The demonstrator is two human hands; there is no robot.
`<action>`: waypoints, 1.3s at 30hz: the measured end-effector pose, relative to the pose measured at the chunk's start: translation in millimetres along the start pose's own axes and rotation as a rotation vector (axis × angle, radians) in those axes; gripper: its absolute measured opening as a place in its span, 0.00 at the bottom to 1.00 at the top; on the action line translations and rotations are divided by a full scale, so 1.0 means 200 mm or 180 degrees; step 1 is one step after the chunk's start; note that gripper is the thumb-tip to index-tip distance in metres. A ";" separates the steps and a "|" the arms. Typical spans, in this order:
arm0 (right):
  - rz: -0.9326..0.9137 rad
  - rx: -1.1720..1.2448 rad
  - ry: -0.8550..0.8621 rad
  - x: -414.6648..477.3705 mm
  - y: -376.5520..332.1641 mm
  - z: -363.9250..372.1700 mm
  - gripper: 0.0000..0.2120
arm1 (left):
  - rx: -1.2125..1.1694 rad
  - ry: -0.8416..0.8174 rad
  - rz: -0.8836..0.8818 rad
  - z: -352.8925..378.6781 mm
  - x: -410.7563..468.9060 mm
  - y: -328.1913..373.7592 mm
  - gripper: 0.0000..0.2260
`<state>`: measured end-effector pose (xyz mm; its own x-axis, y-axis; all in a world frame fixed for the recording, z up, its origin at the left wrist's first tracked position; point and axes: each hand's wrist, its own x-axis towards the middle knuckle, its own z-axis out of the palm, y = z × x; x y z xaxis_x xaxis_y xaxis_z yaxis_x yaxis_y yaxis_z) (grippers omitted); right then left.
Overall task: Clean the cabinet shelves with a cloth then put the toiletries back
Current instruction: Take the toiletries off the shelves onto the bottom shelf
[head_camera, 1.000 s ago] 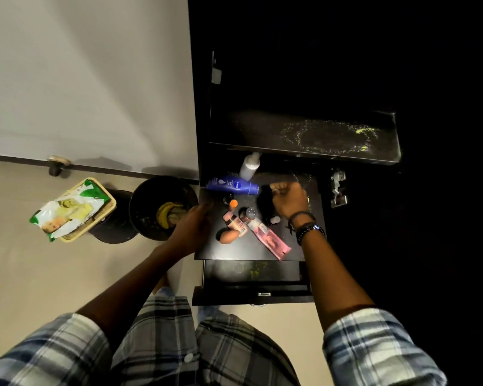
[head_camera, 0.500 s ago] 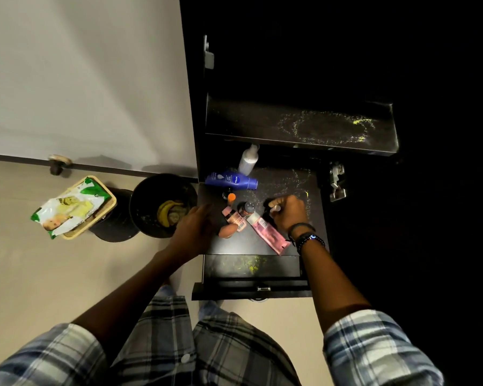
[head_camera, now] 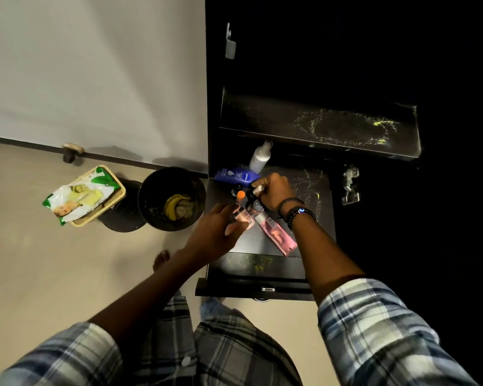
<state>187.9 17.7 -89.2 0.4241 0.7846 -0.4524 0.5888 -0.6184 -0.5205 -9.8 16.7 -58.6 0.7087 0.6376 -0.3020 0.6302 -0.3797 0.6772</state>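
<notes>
A dark open cabinet has a middle shelf (head_camera: 322, 227) holding toiletries: a blue lotion bottle (head_camera: 234, 175) lying down, a white bottle (head_camera: 260, 157), an orange-capped item (head_camera: 240, 194) and a pink tube (head_camera: 276, 235). My left hand (head_camera: 215, 235) curls its thumb and fingers around a small pink tube (head_camera: 243, 217) at the shelf's left front. My right hand (head_camera: 275, 190) is closed on a small white-tipped stick (head_camera: 258, 188) just behind it. The upper shelf (head_camera: 262, 118) carries a ring of yellowish dust (head_camera: 346, 129). No cloth is in view.
A black bin (head_camera: 151, 207) with a banana peel stands left of the cabinet, beside a wipes pack (head_camera: 81, 196) on a basket atop a dark stool. A lower shelf (head_camera: 285, 267) juts out below. A metal hinge (head_camera: 349, 185) sits at the right. My bare foot (head_camera: 161, 259) is near the cabinet.
My left hand moved right from the shelf's edge onto the small pink tube. My right hand picked up the white-tipped stick and shifted left and back toward the blue bottle.
</notes>
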 end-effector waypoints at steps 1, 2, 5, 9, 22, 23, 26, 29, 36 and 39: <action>-0.0045 0.0016 -0.0013 0.00 0.00 -0.01 0.12 | 0.0033 0.0017 0.0064 0.01 0.00 0.01 0.20; -0.0098 0.0029 -0.0056 0.00 0.00 -0.01 0.12 | 0.0050 0.0020 0.0078 0.01 0.00 0.02 0.21; -0.0209 0.0138 -0.0143 -0.02 0.03 -0.03 0.11 | 0.0113 0.0100 0.0009 0.03 0.00 0.04 0.20; -0.0108 0.0707 -0.0082 -0.04 0.08 -0.03 0.11 | 0.0248 0.0052 -0.0109 0.02 0.02 0.05 0.17; -0.0266 0.0578 -0.0200 -0.05 0.03 -0.04 0.11 | 0.0443 0.0306 -0.0379 -0.10 0.05 0.09 0.18; -0.0246 0.0577 -0.0185 -0.05 0.03 -0.04 0.11 | 0.0408 0.0319 -0.0372 -0.10 0.05 0.09 0.18; -0.0205 0.0705 -0.0161 -0.06 0.02 -0.04 0.10 | 0.0359 0.0299 -0.0381 -0.10 0.05 0.08 0.21; 0.0196 0.1021 0.0372 -0.09 0.07 -0.04 0.11 | 0.0300 0.0289 -0.0422 -0.09 0.03 0.07 0.23; 0.1240 0.0803 0.0363 -0.32 0.29 0.12 0.18 | 0.0179 0.0387 -0.0412 -0.07 0.03 0.03 0.20; 0.1194 0.0285 0.0281 -0.37 0.35 0.22 0.16 | 0.0158 0.0403 -0.0411 -0.06 0.02 0.01 0.20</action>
<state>166.9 -85.8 -123.7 0.6581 0.5018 -0.5613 0.3209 -0.8614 -0.3937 -9.0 26.7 -49.7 0.5773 0.7613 -0.2952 0.7304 -0.3199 0.6035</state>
